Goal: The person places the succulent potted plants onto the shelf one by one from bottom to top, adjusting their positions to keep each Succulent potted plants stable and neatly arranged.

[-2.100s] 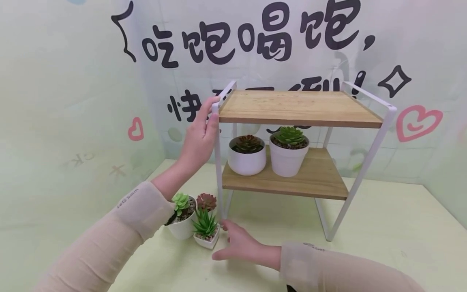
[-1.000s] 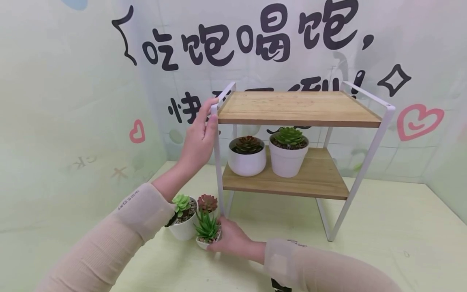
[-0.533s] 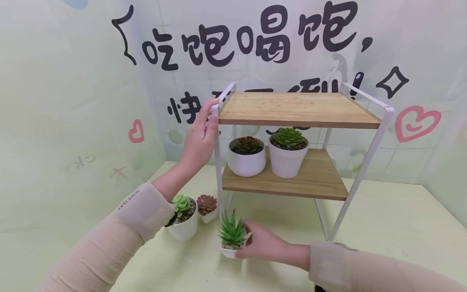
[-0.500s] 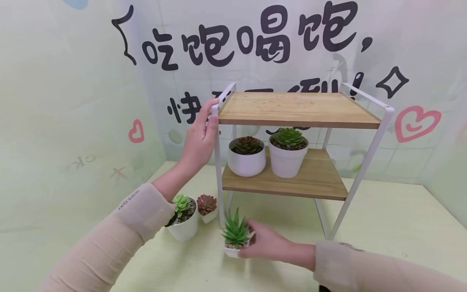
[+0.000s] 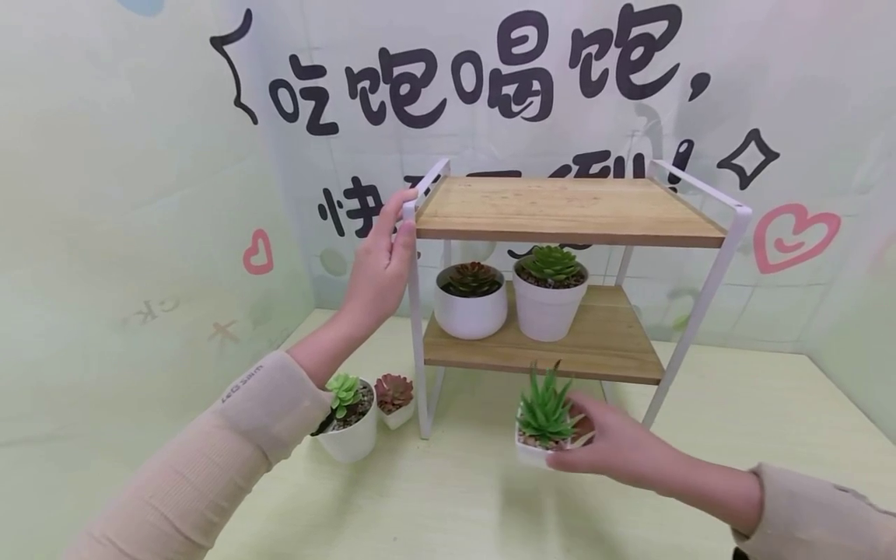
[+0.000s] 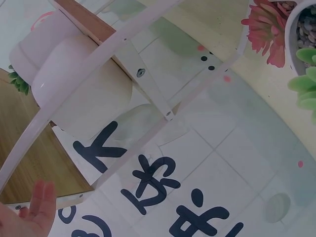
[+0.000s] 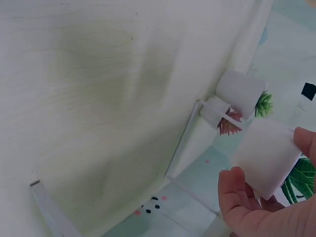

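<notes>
In the head view my right hand (image 5: 616, 443) holds a small white square pot with a spiky green succulent (image 5: 546, 416), raised over the table in front of the shelf rack. The right wrist view shows the fingers (image 7: 237, 190) and thumb around the white pot (image 7: 269, 155), leaves pointing away. My left hand (image 5: 381, 268) grips the upper left corner of the white-framed wooden shelf rack (image 5: 570, 206); its fingers also show at the frame in the left wrist view. On the lower shelf stand a round white pot with a dark reddish succulent (image 5: 472, 311) and a tapered white pot with a green succulent (image 5: 551, 307).
Left of the rack, a white pot with a light green succulent (image 5: 350, 435) and a smaller pot with a red succulent (image 5: 394, 397) stand on the pale table (image 5: 336, 513). A printed backdrop (image 5: 140, 155) rises behind.
My right hand reached the spiky succulent's pot beside the other two, took hold of it, lifted it and carried it right, in front of the rack. My left hand stays on the rack's corner.
</notes>
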`<state>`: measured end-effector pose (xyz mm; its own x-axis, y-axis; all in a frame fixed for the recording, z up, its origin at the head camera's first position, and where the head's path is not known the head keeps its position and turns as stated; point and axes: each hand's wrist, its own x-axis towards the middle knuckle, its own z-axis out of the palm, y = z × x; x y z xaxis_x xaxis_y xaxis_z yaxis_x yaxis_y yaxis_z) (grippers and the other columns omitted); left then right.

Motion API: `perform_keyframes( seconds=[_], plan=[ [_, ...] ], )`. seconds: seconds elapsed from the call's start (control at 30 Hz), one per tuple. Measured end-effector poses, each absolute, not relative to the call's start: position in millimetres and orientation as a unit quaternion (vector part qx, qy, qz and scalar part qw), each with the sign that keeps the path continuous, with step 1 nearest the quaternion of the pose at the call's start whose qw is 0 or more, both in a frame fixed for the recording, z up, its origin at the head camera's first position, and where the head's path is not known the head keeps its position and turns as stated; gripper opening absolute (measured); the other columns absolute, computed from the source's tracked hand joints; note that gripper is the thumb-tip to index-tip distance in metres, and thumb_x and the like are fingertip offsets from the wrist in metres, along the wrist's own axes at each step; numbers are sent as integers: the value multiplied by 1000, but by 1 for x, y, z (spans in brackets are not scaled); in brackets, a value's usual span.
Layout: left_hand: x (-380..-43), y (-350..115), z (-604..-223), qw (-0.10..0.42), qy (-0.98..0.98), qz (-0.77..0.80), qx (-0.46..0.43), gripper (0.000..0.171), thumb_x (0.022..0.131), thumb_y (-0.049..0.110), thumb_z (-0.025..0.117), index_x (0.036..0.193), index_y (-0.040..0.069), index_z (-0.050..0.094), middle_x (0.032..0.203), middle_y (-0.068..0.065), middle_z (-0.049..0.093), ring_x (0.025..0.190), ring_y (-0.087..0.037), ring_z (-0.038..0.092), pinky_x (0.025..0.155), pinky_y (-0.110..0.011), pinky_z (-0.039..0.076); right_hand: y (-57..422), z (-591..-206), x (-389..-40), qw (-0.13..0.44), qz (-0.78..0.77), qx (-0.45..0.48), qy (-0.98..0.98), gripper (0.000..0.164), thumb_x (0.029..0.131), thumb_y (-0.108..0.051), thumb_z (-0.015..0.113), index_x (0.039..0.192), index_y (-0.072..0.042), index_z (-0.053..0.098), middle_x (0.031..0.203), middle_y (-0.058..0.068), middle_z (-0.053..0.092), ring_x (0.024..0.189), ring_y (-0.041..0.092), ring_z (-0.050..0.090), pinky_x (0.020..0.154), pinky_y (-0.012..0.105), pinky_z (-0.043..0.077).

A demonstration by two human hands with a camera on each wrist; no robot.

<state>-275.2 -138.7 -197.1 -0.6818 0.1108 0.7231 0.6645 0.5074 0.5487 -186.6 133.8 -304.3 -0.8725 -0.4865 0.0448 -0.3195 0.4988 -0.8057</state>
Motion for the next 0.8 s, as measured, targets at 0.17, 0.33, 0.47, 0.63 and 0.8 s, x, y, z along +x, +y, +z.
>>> perform_keyframes(
  seconds=[0.17, 0.33, 0.47, 0.63, 0.8],
  plan=[
    [-275, -139, -197, 315, -808, -435, -240, 34, 100, 26, 34, 134, 21, 38, 115, -13, 52, 78, -25, 52, 71, -39, 45, 152, -286, -181, 62, -428, -234, 871, 54, 75, -23, 74, 116, 0, 49, 96, 7, 60, 84, 18, 58, 66, 24, 51],
    [-275, -140, -198, 319, -806, -438, -239, 34, 100, 26, 34, 133, 20, 38, 116, -13, 52, 77, -25, 53, 70, -39, 45, 165, -269, -178, 42, -430, -230, 872, 53, 77, -20, 73, 119, 0, 48, 100, 10, 59, 85, 18, 59, 64, 26, 52],
    [-274, -140, -197, 320, -806, -436, -242, 34, 100, 26, 34, 133, 20, 38, 117, -14, 52, 78, -26, 53, 70, -40, 45, 173, -256, -182, 21, -408, -199, 891, 57, 78, -22, 72, 124, 0, 46, 103, 11, 60, 88, 20, 61, 69, 33, 52],
    [-273, -139, -197, 322, -803, -440, -241, 33, 100, 24, 35, 132, 19, 39, 114, -15, 53, 77, -26, 55, 69, -40, 46, 178, -246, -194, 3, -401, -156, 903, 64, 81, -27, 69, 130, 2, 40, 109, 15, 61, 95, 24, 59, 78, 43, 49],
    [-273, -138, -197, 315, -809, -437, -238, 34, 100, 26, 34, 133, 21, 38, 110, -14, 53, 77, -25, 53, 69, -39, 45, 177, -249, -207, 20, -418, -102, 902, 63, 83, -31, 66, 126, 7, 39, 112, 19, 56, 100, 28, 56, 80, 44, 48]
  ],
)
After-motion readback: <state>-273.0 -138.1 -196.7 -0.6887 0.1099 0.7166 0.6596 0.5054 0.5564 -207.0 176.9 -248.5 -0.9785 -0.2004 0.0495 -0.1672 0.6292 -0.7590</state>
